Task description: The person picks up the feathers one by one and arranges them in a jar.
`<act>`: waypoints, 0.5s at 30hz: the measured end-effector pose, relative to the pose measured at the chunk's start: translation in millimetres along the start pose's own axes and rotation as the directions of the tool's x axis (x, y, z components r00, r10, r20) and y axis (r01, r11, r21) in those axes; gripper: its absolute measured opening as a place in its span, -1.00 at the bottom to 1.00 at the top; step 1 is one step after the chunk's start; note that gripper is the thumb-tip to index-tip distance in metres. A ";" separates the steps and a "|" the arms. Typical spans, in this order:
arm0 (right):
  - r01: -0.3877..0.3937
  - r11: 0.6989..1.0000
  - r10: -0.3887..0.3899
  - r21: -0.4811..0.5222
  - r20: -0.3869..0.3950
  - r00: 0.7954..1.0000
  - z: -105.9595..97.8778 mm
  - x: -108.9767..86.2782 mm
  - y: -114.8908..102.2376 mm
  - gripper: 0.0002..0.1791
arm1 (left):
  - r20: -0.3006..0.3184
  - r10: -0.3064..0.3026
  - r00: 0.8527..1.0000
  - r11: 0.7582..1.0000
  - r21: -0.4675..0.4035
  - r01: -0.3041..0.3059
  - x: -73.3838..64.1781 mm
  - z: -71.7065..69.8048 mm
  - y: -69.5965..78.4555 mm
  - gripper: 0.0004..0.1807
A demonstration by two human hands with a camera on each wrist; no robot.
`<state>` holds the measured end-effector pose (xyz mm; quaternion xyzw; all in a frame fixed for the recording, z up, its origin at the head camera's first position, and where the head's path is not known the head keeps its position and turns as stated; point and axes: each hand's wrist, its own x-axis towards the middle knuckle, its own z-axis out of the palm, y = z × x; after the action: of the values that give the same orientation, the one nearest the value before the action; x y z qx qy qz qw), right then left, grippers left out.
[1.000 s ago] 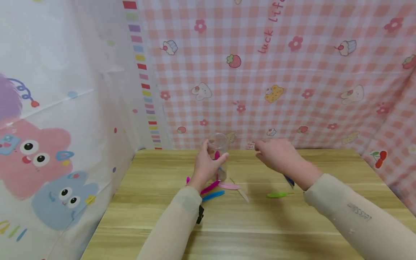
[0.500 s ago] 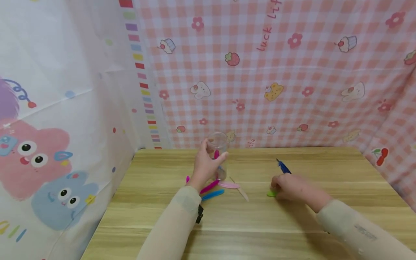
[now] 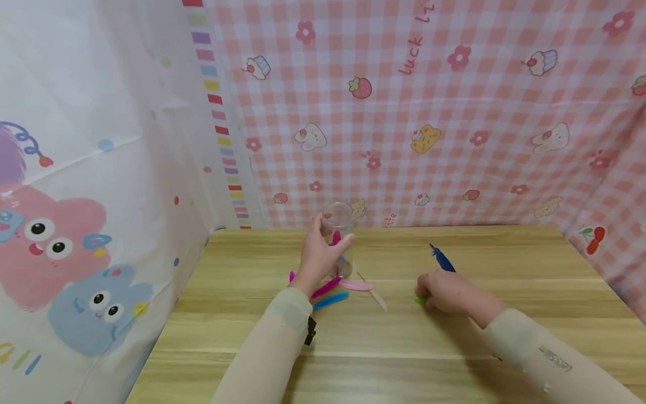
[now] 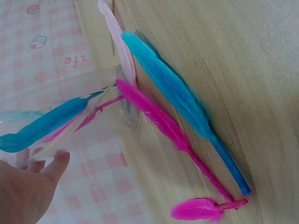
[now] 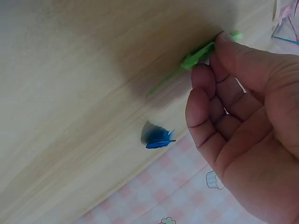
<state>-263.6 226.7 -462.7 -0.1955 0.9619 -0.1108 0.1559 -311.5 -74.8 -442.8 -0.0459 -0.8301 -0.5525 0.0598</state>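
Pink checked cloth (image 3: 398,112) hangs at twelve o'clock, white cartoon cloth (image 3: 128,179) at nine. The wood-grained tabletop (image 3: 383,348) lies at six.

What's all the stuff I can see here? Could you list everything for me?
Table: 1, light wood-look, in front of the person
Checked cloth: 1, pink and white, behind the table
Cartoon cloth: 1, mostly white, left side
Cup: 1, clear, upright, back of the table
Feathers inside: several (exact count unclear), blue, bright pink, cream
Bright pink feathers: 2, by the cup
Blue feather: 1, beside them
Pale pink feather: 1, at the cup's base
Cream feather: 1, crossing the pale pink one
Green feather: 1, further right
Dark blue feather: 1, beyond the green
Sleeves: 2, cream, both arms
Left hand: 1, bare, holding the cup
Right hand: 1, bare, pinching the green feather
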 end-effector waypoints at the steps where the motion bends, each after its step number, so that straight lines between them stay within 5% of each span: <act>1: 0.000 1.000 0.000 -0.004 0.003 1.000 0.0 -0.2 -0.7 -0.81 | 0.000 0.001 1.000 1.000 -0.002 -0.001 0.1 -0.3 -0.1 -0.08; 15: 0.036 0.999 -0.035 0.024 -0.046 0.998 8.2 -7.2 -1.9 -0.77 | 0.007 -0.004 1.000 1.000 -0.007 0.004 -0.2 -1.4 0.2 -0.06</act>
<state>-253.8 226.8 -468.0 -0.2082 0.9600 -0.1301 0.1345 -311.2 -76.0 -442.1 -0.0462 -0.8286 -0.5551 0.0555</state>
